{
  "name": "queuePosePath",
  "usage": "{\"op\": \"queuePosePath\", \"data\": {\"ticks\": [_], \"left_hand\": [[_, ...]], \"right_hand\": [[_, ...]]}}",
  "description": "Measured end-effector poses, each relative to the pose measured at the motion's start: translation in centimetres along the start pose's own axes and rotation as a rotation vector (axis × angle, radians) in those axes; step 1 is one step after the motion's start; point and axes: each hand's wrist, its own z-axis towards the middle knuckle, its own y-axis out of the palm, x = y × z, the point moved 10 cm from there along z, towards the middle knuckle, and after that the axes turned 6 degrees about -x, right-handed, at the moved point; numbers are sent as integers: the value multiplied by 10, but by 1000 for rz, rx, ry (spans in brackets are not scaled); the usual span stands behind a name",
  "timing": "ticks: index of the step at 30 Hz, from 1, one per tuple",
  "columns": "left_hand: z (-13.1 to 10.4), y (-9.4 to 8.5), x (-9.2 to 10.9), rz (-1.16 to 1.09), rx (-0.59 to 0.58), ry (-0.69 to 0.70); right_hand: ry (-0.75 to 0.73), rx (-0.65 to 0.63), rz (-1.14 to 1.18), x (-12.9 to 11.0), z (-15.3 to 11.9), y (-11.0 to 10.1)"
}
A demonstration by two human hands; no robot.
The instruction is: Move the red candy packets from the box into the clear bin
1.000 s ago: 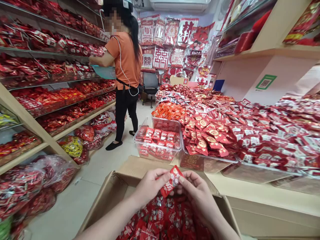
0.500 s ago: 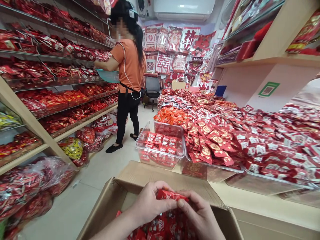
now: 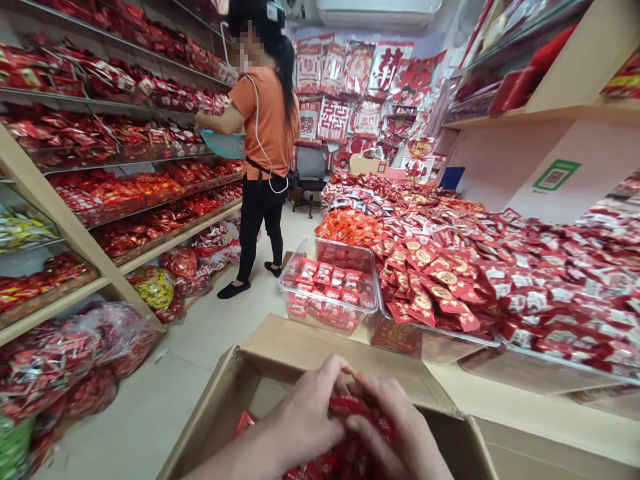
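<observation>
In the view from the head, I see the person's two bare hands working low inside an open cardboard box (image 3: 215, 393). The left hand (image 3: 310, 410) is curved, with its fingers bent inward; the right hand (image 3: 400, 420) faces it, its thumb stretched towards the left one. The gap between them is narrow, and there a small red packet (image 3: 349, 405) is partly visible. Because of the blur, I cannot tell whether either hand grips it or only touches it. More red packets (image 3: 313, 467) lie beneath, in the same box. Just beyond the box stands a clear plastic bin (image 3: 345, 253), containing red packets with white print. To its right there is a heap of red-and-gold packets (image 3: 430, 287). Further away, a co-worker in an orange shirt (image 3: 273, 120) stands beside the filled shelves, near a teal basket (image 3: 225, 145).
</observation>
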Motion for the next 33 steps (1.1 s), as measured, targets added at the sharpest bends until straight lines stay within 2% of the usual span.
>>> {"op": "queuePosePath", "data": {"ticks": [2, 4, 6, 9, 11, 13, 16, 18, 21, 24, 27, 33], "left_hand": [[-2, 2, 0, 5, -18, -1], [-3, -4, -7, -30, -5, -47], [-3, -16, -17, -64, 25, -109], [0, -32, -32, -34, 48, -176], [3, -35, -39, -69, 33, -199], [5, -33, -46, -147, 13, -207], [6, -31, -49, -195, 7, -185], [6, -30, -50, -206, 9, -157], [5, -29, -53, -224, 8, -137], [5, -30, -55, -193, 16, -125], [5, -30, -54, -170, 7, -118], [7, -31, -51, -149, -10, -118]], "right_hand": [[-94, -73, -85, -19, 4, 2], [-121, -97, -135, -34, 13, -10], [-71, 1, -175, -44, 31, -42], [52, 254, -246, -48, 74, -100], [98, 318, -325, -45, 114, -112], [140, 204, -323, -29, 158, -92], [242, -114, -215, 10, 205, -27], [265, -269, -177, 26, 217, 11], [256, -420, -184, 37, 221, 46], [262, -558, -211, 47, 217, 66], [281, -652, -230, 57, 214, 74], [311, -703, -272, 60, 217, 79]]}}
